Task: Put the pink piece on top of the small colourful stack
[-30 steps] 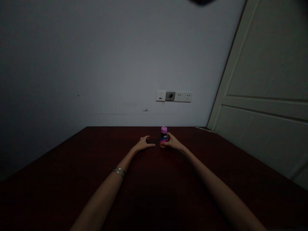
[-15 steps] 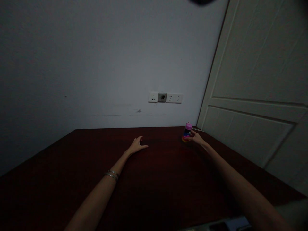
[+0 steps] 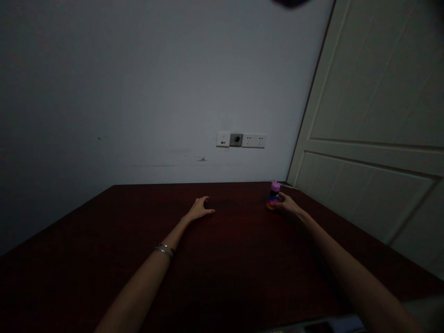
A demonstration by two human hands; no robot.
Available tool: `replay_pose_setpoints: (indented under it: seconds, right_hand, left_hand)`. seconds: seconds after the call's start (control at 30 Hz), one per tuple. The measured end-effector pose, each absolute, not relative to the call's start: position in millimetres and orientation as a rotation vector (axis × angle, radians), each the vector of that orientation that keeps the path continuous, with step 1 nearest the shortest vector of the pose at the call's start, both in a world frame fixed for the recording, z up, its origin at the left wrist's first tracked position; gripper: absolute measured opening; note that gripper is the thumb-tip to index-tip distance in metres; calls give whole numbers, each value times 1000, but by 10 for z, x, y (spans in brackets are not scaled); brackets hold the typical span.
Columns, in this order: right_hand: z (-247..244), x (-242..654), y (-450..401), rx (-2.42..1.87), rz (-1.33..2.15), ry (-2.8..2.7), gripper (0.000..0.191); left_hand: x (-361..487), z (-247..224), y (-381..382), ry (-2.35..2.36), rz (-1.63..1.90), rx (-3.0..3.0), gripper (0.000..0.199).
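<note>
Toward the far right of the dark red table, my right hand (image 3: 287,204) grips a small colourful figure (image 3: 274,190) from its right side. The figure has a pink top, a dark and blue middle and an orange-yellow base. It stands roughly upright, and dim light keeps its exact kind from showing. My left hand (image 3: 199,209) is well to the left, low over the tabletop or resting on it. Its thumb and fingers are spread in a C shape with nothing between them. Bracelets (image 3: 165,250) circle the left wrist.
The table (image 3: 222,259) meets a pale wall bearing a row of power sockets (image 3: 254,140). A white panelled door (image 3: 374,138) runs along the right side. Something thin and pale (image 3: 288,186) lies in the far right corner. A partly visible flat object (image 3: 319,325) sits at the bottom edge.
My right hand and the figure have shifted slightly nearer to me. The left hand keeps its spread shape and has barely moved. The view has turned a little to the left.
</note>
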State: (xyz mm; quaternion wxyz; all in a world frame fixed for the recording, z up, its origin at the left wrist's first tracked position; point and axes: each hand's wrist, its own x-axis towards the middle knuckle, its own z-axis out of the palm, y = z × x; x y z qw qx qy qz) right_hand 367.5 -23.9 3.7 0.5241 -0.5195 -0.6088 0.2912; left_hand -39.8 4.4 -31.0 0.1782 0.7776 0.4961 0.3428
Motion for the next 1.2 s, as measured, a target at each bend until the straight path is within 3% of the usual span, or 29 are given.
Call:
replay_pose_setpoints:
  seconds: [0.33, 0.5, 0.67, 0.93, 1.2]
  right_hand:
    - [244, 3900, -292, -1208, 833, -1285, 65]
    - [666, 3693, -323, -1016, 374, -1216, 52]
    - [879, 2815, -337, -905, 251, -1610, 42]
    - [346, 1676, -48, -1278, 174, -2143, 53]
    - [-239, 1544, -77, -1595, 101, -2222, 47]
  left_hand:
    - [-396, -280, 23, 1432, 933, 2209, 76]
    - [-396, -262, 3, 1416, 953, 2236, 72]
    - [-397, -270, 4, 1467, 876, 2349, 71]
    - [-355, -267, -41, 1608, 584, 2616, 67]
    - [-317, -292, -16, 1674, 276, 2620, 72]
